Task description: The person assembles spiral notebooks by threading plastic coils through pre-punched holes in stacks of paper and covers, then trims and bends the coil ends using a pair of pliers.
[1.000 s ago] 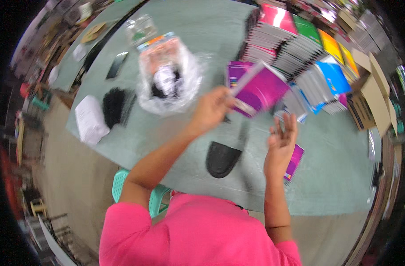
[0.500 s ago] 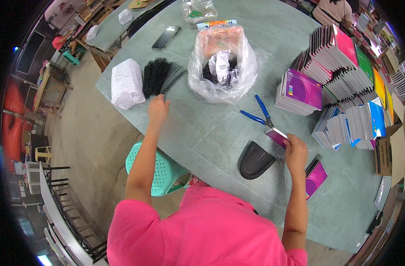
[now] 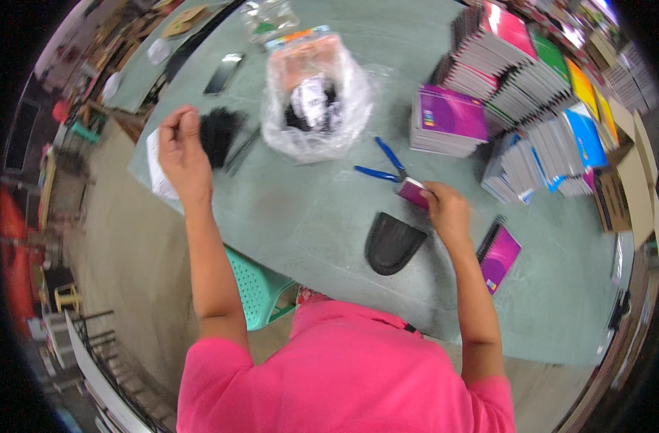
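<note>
My right hand [image 3: 450, 215] grips the end of a small purple-covered notepad [image 3: 414, 194] resting on the table. Blue-handled pliers [image 3: 391, 160] lie with their jaws against its far end. Just nearer is a dark, rounded pad [image 3: 393, 244]. A purple spiral notebook [image 3: 501, 254] lies to the right of my right wrist. My left hand [image 3: 185, 150] is raised over a white paper-wrapped bundle [image 3: 156, 169], fingers curled in toward the thumb; slight blur hides whatever is between them. Beside it is a heap of black spiral binding coils [image 3: 220, 137].
A clear plastic bag [image 3: 351, 123] holding black coils and crumpled paper stands mid-table. Beyond the left hand lies a phone [image 3: 224, 73]. Stacked purple notebooks [image 3: 445, 137], taller notebook stacks [image 3: 520, 79] and a cardboard box [image 3: 621, 191] crowd the right. A green stool [image 3: 253, 285] sits below the table edge.
My left hand has lifted off the near edge of the coils and moved up and left over the white bundle. The right hand still grips the notepad. The whole view has shifted.
</note>
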`<state>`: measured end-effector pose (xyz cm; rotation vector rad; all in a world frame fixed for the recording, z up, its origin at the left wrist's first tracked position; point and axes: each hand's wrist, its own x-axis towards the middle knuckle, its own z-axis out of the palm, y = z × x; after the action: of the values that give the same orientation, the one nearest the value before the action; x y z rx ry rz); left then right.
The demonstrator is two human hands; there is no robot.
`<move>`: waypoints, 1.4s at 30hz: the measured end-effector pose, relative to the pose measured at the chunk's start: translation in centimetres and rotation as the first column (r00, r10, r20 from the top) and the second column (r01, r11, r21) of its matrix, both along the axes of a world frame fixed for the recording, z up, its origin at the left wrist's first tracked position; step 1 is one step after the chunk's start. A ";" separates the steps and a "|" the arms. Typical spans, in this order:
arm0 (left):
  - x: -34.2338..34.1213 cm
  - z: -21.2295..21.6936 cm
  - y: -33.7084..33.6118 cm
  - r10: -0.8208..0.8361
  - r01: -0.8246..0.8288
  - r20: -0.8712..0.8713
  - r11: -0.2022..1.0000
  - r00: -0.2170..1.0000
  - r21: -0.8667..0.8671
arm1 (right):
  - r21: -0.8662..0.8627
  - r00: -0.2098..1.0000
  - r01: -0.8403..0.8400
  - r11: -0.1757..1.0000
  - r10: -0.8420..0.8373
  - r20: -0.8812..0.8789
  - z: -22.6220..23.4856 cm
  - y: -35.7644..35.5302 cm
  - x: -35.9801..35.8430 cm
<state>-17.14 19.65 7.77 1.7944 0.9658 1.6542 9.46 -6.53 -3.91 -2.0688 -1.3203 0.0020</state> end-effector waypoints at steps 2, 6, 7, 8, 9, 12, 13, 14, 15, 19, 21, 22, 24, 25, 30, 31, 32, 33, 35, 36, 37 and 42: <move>2.7 1.4 -2.8 -0.143 0.142 0.035 0.989 0.989 0.028 | -0.023 0.999 0.028 0.999 -0.028 0.018 0.2 0.2 -0.1; 7.6 -6.4 -7.6 -0.614 0.572 -0.449 0.783 0.649 -0.242 | -0.037 0.998 0.047 0.998 -0.048 -0.028 0.9 0.7 -1.0; 9.8 -8.6 -9.6 -0.599 0.591 -0.592 0.770 0.539 -0.242 | -0.029 0.999 0.041 0.999 -0.042 -0.024 0.8 0.6 -1.0; 11.0 -10.4 -10.7 -0.731 0.453 -0.625 0.671 0.274 -0.587 | -0.016 0.999 0.032 0.999 -0.032 -0.022 0.6 0.5 -0.9; 11.6 -11.1 -11.6 -0.770 0.472 -0.599 0.621 0.220 -0.626 | -0.001 0.999 0.025 1.000 -0.025 -0.021 0.3 0.4 -0.9; 12.4 -11.8 -12.6 -0.840 0.537 -0.526 0.506 0.131 -0.675 | 0.062 0.999 0.030 0.998 -0.028 -0.040 -0.1 0.0 -0.8; 12.4 -11.6 -11.7 -0.843 0.579 -0.515 0.500 0.155 -0.644 | 0.068 0.999 0.026 0.997 -0.023 -0.048 -0.1 -0.2 -0.8; 12.3 -11.5 -11.3 -0.844 0.616 -0.503 0.499 0.186 -0.610 | 0.051 0.999 0.021 0.998 -0.019 -0.041 -0.1 -0.2 -0.8; 12.6 -11.5 -11.7 -0.817 0.582 -0.558 0.527 0.146 -0.619 | 0.034 0.999 0.013 0.999 -0.012 -0.034 0.0 -0.1 -0.9; 13.1 -11.9 -12.6 -0.801 0.643 -0.555 0.550 0.224 -0.534 | 0.028 1.000 -0.009 1.000 0.009 -0.018 -0.5 0.1 -1.0; 13.2 -10.7 -12.5 -0.825 0.657 -0.462 0.548 0.324 -0.518 | 0.027 1.000 -0.010 1.000 0.010 0.003 -0.2 -0.1 -1.1; 13.0 -9.8 -12.2 -0.826 0.612 -0.437 0.559 0.355 -0.560 | 0.026 1.000 -0.010 1.000 0.010 0.013 0.0 -0.2 -1.1; 12.9 -9.3 -12.1 -0.826 0.577 -0.412 0.564 0.385 -0.591 | 0.022 1.000 -0.010 1.000 0.009 0.012 0.5 -0.2 -1.4; 12.9 -9.7 -12.0 -0.827 0.588 -0.413 0.562 0.382 -0.581 | 0.020 1.000 -0.009 1.000 0.009 0.012 0.5 -0.2 -1.6; 13.0 -9.9 -12.1 -0.818 0.634 -0.413 0.572 0.399 -0.521 | -0.036 1.000 -0.021 0.999 0.021 0.007 0.5 -0.3 -1.4; 13.0 -9.9 -12.0 -0.819 0.643 -0.418 0.569 0.392 -0.512 | -0.030 1.000 -0.021 0.999 0.021 0.002 0.5 -0.4 -1.4; 13.0 -9.9 -12.0 -0.819 0.652 -0.425 0.568 0.386 -0.503 | -0.022 1.000 -0.013 1.000 0.013 -0.002 0.4 -0.3 -1.4; 13.0 -10.0 -12.0 -0.830 0.665 -0.425 0.549 0.362 -0.506 | -0.014 1.000 -0.004 1.000 0.004 -0.006 0.4 -0.3 -1.4; 12.8 -10.5 -12.1 -0.849 0.690 -0.424 0.512 0.315 -0.511 | -0.008 1.000 -0.007 1.000 0.007 -0.025 0.4 -0.2 -1.3; 13.0 -10.7 -12.0 -0.863 0.652 -0.385 0.501 0.326 -0.570 | -0.010 0.999 -0.019 1.000 0.018 -0.040 0.5 -0.2 -1.3; 13.3 -11.0 -11.9 -0.875 0.611 -0.346 0.484 0.339 -0.626 | -0.012 0.998 -0.031 0.999 0.030 -0.055 0.7 -0.2 -1.4; 14.1 -10.1 -11.9 -0.862 0.598 -0.331 0.504 0.383 -0.622 | -0.007 0.998 -0.066 0.998 0.066 -0.025 1.0 -0.6 -1.6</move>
<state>-3.07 7.71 -2.33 2.0206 0.4692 0.2165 7.89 -7.10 -2.92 -2.0244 -1.3752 0.0619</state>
